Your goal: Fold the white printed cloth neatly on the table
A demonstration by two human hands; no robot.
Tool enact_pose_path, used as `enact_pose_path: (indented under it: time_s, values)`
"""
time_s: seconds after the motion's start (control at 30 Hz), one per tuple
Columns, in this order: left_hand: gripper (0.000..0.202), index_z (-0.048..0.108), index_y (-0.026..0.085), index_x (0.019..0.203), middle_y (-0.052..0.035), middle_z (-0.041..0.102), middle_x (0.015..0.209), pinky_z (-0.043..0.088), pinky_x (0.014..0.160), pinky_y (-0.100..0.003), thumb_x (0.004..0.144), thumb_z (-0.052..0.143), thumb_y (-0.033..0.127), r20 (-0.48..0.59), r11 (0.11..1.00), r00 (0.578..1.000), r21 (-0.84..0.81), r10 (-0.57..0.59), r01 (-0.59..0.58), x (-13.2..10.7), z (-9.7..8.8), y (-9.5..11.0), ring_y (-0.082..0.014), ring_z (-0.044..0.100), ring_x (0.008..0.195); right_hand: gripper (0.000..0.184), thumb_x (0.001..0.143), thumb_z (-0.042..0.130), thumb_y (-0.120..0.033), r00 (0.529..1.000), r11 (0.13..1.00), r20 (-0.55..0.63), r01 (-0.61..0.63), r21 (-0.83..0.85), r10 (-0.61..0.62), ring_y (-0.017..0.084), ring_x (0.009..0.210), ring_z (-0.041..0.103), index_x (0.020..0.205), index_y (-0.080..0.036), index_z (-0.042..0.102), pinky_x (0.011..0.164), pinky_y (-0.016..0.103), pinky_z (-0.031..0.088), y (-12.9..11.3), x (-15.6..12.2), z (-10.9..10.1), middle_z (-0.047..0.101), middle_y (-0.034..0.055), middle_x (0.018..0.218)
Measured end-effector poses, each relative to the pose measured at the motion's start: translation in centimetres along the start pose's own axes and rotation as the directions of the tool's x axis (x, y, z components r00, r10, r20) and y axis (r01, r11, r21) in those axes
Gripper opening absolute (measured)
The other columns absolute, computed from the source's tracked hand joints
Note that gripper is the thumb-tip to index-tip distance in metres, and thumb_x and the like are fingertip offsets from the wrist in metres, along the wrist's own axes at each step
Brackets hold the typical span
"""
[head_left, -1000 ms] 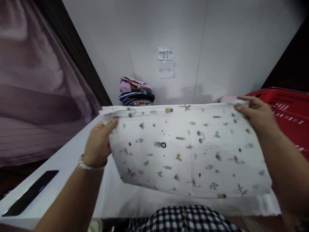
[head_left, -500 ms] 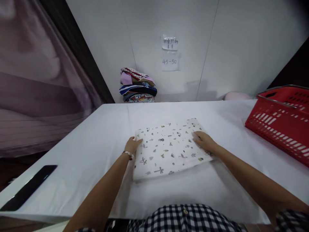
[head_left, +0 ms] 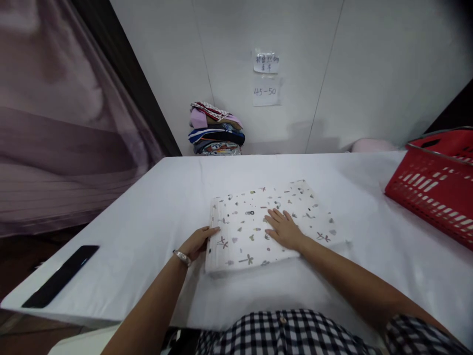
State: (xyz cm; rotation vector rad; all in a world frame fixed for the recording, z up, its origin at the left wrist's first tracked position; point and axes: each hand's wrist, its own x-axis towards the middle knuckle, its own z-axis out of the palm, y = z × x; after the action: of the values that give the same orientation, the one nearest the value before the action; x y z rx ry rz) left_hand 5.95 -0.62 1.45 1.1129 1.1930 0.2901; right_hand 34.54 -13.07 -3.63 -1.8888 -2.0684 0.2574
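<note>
A folded white cloth [head_left: 306, 212] printed with small plants and animals lies flat in the middle of the white table [head_left: 148, 217]. My right hand [head_left: 284, 229] rests palm down on the middle of the cloth, fingers stretched out. My left hand [head_left: 197, 241], with a silver bracelet at the wrist, touches the cloth's left edge near its front corner, fingers extended along the edge. Neither hand grips anything.
A red plastic basket [head_left: 436, 190] stands at the table's right edge. A pile of folded colourful clothes [head_left: 216, 130] sits at the back against the white wall, below two paper notes [head_left: 266, 76]. A black phone [head_left: 61, 276] lies at the front left. A pink thing [head_left: 371, 145] lies far right.
The cloth was held up in both hands, then laid on the table. My right hand has since slid from the cloth's right side to its middle; my left hand moved nearer along the left edge.
</note>
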Motion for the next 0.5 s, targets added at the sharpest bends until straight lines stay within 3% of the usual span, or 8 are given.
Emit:
enact_pose_path:
  time_s: [0.13, 0.2, 0.27, 0.37, 0.5]
  values:
    - [0.033, 0.060, 0.013, 0.082, -0.0078, 0.066, 0.076, 0.049, 0.064, -0.029, 0.065, 0.069, 0.040, 0.119, 0.990, 0.986, -0.097, 0.114, -0.103, -1.5, 1.7, 3.0, -0.0180, 0.062, 0.068, 0.050, 0.090, 0.035, -0.049, 1.000, 0.999, 0.008, -0.020, 0.046, 0.020, 0.027, 0.137, 0.017, 0.133, -0.025, 0.041, 0.108, 0.054, 0.013, 0.5, -0.3, 0.5, 0.029, 0.0088, 0.146]
    - [0.030, 0.060, 0.013, 0.083, -0.0076, 0.066, 0.075, 0.050, 0.066, -0.031, 0.067, 0.068, 0.037, 0.173, 0.978, 0.967, -0.119, 0.189, -0.169, -1.9, 3.3, 5.4, -0.0188, 0.062, 0.070, 0.048, 0.088, 0.039, -0.050, 0.999, 0.984, -0.016, -0.039, 0.176, 0.043, 0.027, 0.136, 0.019, 0.130, -0.026, 0.046, 0.108, 0.055, 0.015, 0.4, -0.6, 0.1, 0.033, 0.0083, 0.145]
    - [0.028, 0.058, 0.013, 0.082, -0.0055, 0.065, 0.070, 0.050, 0.064, -0.030, 0.066, 0.070, 0.033, 0.220, 0.962, 0.939, -0.124, 0.265, -0.242, -2.0, 5.6, 8.0, -0.0173, 0.062, 0.066, 0.047, 0.086, 0.043, -0.051, 0.989, 0.915, -0.071, -0.089, 0.394, 0.127, 0.027, 0.135, 0.023, 0.126, -0.027, 0.050, 0.106, 0.054, 0.022, 0.1, -0.9, -0.7, 0.037, 0.0074, 0.142]
    - [0.026, 0.056, 0.013, 0.078, -0.0014, 0.060, 0.061, 0.047, 0.058, -0.025, 0.066, 0.071, 0.030, 0.236, 0.932, 0.901, -0.078, 0.363, -0.355, -1.0, 10.2, 11.3, -0.0141, 0.060, 0.061, 0.046, 0.084, 0.047, -0.053, 0.946, 0.683, -0.125, -0.122, 0.720, 0.300, 0.026, 0.128, 0.037, 0.121, -0.027, 0.055, 0.102, 0.049, 0.034, -0.1, -1.6, -2.7, 0.047, 0.0065, 0.135]
    - [0.025, 0.054, 0.013, 0.073, 0.0010, 0.054, 0.054, 0.043, 0.052, -0.022, 0.066, 0.072, 0.029, 0.261, 0.909, 0.882, 0.040, 0.391, -0.415, 2.0, 19.0, 13.4, -0.0113, 0.055, 0.053, 0.049, 0.087, 0.038, -0.055, 0.893, 0.330, -0.136, -0.014, 0.944, 0.428, 0.024, 0.116, 0.051, 0.123, -0.026, 0.051, 0.096, 0.044, 0.042, 1.9, -2.9, -5.9, 0.055, 0.0062, 0.128]
